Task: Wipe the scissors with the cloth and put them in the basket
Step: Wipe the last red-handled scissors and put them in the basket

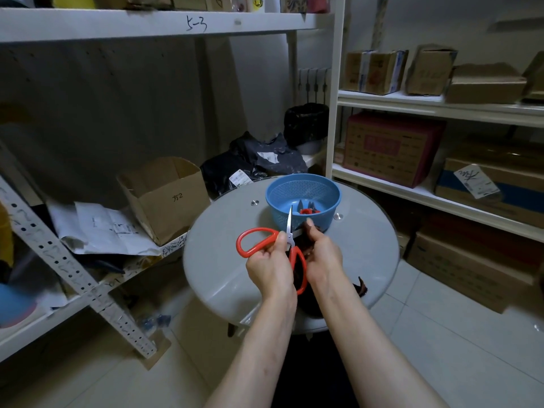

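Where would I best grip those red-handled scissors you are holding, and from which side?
Take the free red loop of the scissors, coming from the left. It juts out clear beyond the left hand, while the blades are open: one points up, the other sits in the cloth under the right hand.

Red handles and silver blades are shown on the scissors [266,244], a perforated blue on the basket [303,198], and a dark brown on the cloth [309,248].

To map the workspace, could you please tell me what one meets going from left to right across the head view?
loose papers → open cardboard box → left hand → right hand → maroon carton
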